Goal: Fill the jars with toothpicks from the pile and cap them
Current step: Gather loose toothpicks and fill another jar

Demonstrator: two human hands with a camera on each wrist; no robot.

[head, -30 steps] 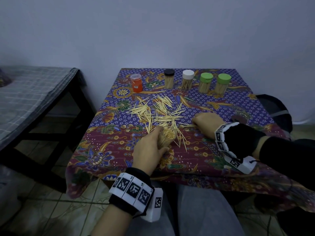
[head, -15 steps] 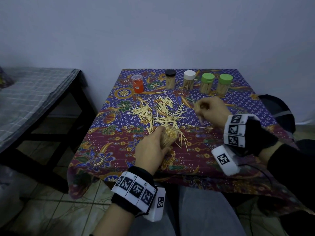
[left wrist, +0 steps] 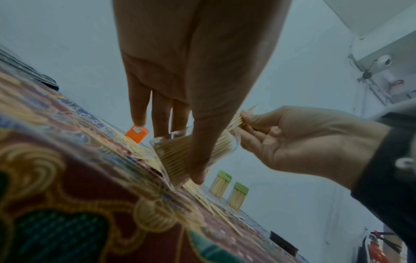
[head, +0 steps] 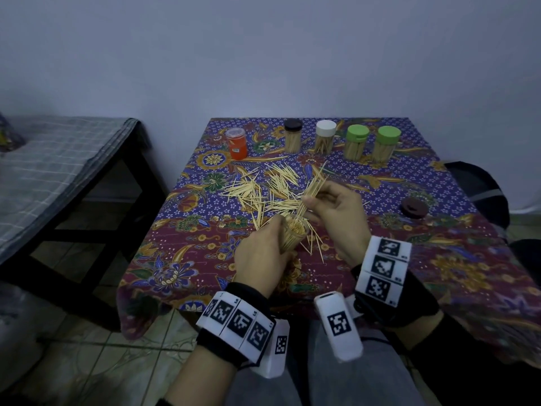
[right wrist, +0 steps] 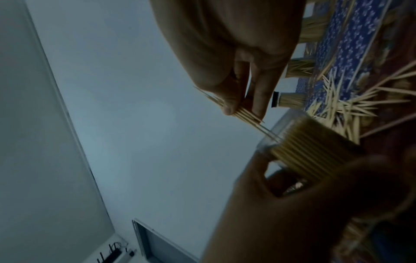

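My left hand (head: 260, 253) grips an uncapped clear jar (head: 294, 234) packed with toothpicks, tilted over the near part of the table. My right hand (head: 330, 209) pinches a small bundle of toothpicks (head: 311, 190) between thumb and fingers, its lower tips at the jar's mouth. In the right wrist view the bundle (right wrist: 245, 115) points into the jar (right wrist: 308, 147). The left wrist view shows my left hand's fingers (left wrist: 198, 142) round the jar (left wrist: 178, 156). A loose toothpick pile (head: 263, 191) lies on the tablecloth behind my hands.
Along the table's far edge stand an orange jar (head: 236, 143), a black-capped jar (head: 292, 136), a white-capped jar (head: 325, 137) and two green-capped jars (head: 370, 142). A dark cap (head: 413, 208) lies on the cloth at right. A bench with checked cloth (head: 58, 171) stands left.
My right hand lifted off the cloth with a bundle of toothpicks and brought it left to the jar's mouth. The left hand kept holding the jar in place.
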